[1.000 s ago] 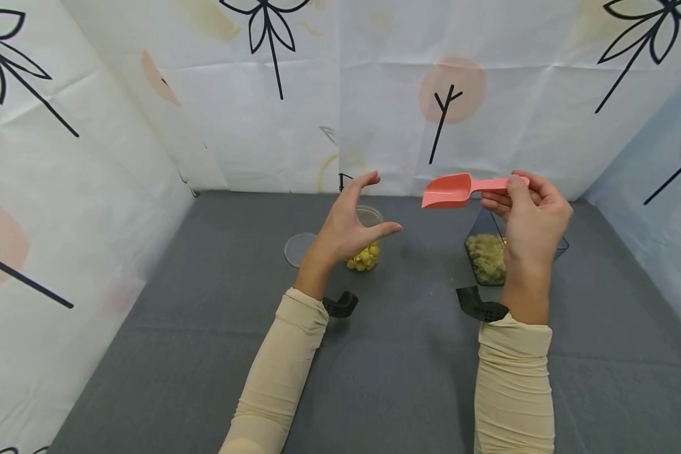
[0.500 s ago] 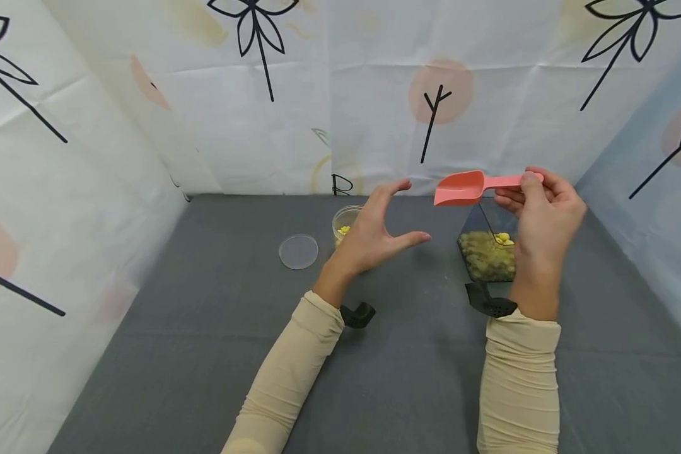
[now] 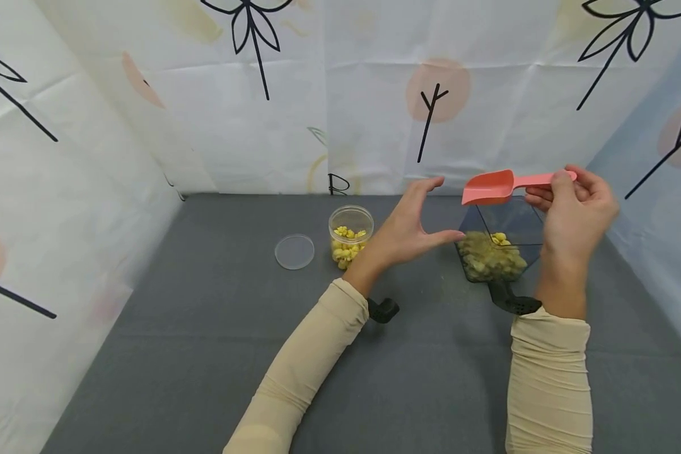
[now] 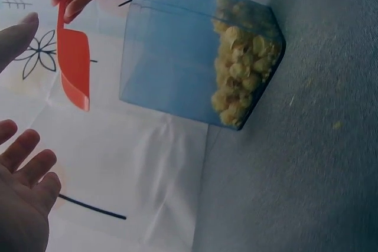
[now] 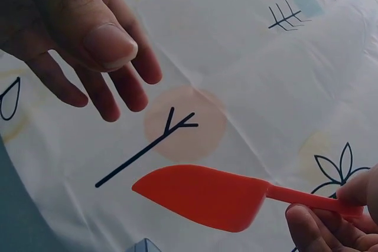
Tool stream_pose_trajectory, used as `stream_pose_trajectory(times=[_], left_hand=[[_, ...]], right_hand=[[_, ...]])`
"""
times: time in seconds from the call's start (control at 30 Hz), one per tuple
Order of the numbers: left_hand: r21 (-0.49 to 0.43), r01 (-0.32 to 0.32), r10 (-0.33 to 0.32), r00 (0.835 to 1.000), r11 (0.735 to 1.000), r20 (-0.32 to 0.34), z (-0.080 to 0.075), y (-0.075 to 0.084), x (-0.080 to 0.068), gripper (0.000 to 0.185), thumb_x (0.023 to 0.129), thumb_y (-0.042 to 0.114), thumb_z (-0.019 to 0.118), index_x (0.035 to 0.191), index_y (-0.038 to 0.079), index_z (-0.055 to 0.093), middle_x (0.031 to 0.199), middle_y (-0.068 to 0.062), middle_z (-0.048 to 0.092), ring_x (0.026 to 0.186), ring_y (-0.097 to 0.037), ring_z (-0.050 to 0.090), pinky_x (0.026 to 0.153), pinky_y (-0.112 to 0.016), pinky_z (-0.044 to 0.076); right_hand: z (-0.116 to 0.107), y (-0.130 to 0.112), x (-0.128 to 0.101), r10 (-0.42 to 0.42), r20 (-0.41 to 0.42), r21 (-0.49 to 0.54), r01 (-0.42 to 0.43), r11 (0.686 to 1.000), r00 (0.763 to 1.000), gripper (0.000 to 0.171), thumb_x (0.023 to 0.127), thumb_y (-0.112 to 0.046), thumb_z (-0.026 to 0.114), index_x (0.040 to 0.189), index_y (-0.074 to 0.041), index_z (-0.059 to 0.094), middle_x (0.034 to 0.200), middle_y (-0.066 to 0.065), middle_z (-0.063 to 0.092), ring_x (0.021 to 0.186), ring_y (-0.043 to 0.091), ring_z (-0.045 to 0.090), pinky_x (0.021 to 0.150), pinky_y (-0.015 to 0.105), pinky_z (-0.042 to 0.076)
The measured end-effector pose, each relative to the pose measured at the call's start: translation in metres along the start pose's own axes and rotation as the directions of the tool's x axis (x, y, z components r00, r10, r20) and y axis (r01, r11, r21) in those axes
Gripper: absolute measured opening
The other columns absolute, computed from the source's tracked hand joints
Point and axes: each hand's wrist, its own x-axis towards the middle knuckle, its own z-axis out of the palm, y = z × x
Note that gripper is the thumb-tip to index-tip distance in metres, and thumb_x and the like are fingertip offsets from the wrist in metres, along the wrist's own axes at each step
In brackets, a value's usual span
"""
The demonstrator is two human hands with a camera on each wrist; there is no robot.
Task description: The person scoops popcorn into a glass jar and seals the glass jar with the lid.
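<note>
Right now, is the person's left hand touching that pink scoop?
Apart. The right wrist view shows open backdrop between the left hand and the pink scoop, held by the right hand.

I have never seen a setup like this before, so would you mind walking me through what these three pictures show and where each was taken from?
There is no machine here: a person works with two bare hands and wears three cameras. The wide picture comes from the head camera, looking down at both arms over a grey table. The other two come from cameras strapped to each wrist.

The right hand pinches the handle of a pink scoop, which looks empty, in the air. The left hand is open, holds nothing and hovers beside a tinted container of pale yellow lumps. Farther left stand a small clear jar, partly filled with yellow pieces, and its round clear lid, lying flat. Printed cloth walls surround the table.
</note>
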Motion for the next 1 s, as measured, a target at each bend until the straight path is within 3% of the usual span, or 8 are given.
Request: stream_pose_trajectory(times=[0.43,0.77,0.87,1.0], left_hand=[[-0.060,0.100,-0.096,0.993,0.993,0.070,0.040,-0.002,0.027,0.100,0.083,0.054,0.081,0.161,0.032,0.022,0.161,0.012,0.028,0.150,-0.006,0.031,0.121,-0.035,0.037],[-0.036,0.150,-0.146,0.983,0.988,0.112,0.068,0.001,0.040,0.110,0.080,0.055,0.082,0.163,0.034,0.013,0.165,0.010,0.022,0.151,-0.006,0.030,0.119,-0.034,0.039],[-0.027,0.164,-0.161,0.982,0.986,0.102,0.077,0.002,0.042,0.114,0.078,0.056,0.084,0.164,0.033,0.013,0.167,0.010,0.021,0.153,-0.007,0.029,0.119,-0.034,0.040],[-0.019,0.189,-0.186,0.978,0.982,0.092,0.086,0.001,0.044,0.118,0.075,0.055,0.086,0.164,0.032,0.013,0.168,0.009,0.020,0.153,-0.009,0.029,0.118,-0.035,0.041]], right_hand=[[-0.017,-0.006,0.007,-0.048,-0.064,-0.042,0.046,0.998,0.997,0.023,0.098,-0.007,0.064,0.119,0.000,0.066,0.095,0.010,0.063,0.059,0.012,0.068,0.057,0.018,0.056],[-0.029,0.002,0.010,-0.049,-0.030,-0.190,0.042,0.981,0.998,0.017,0.096,-0.006,0.064,0.111,-0.006,0.072,0.090,0.005,0.064,0.057,0.006,0.067,0.056,0.014,0.054],[-0.033,0.006,0.012,-0.053,0.012,-0.336,0.054,0.940,0.999,0.022,0.098,-0.011,0.064,0.117,-0.006,0.073,0.090,-0.003,0.065,0.060,0.001,0.066,0.058,0.011,0.053],[-0.037,0.013,0.014,-0.082,0.075,-0.548,0.110,0.829,0.994,0.030,0.100,-0.019,0.062,0.126,-0.008,0.072,0.089,-0.014,0.062,0.063,-0.007,0.063,0.063,0.007,0.052]])
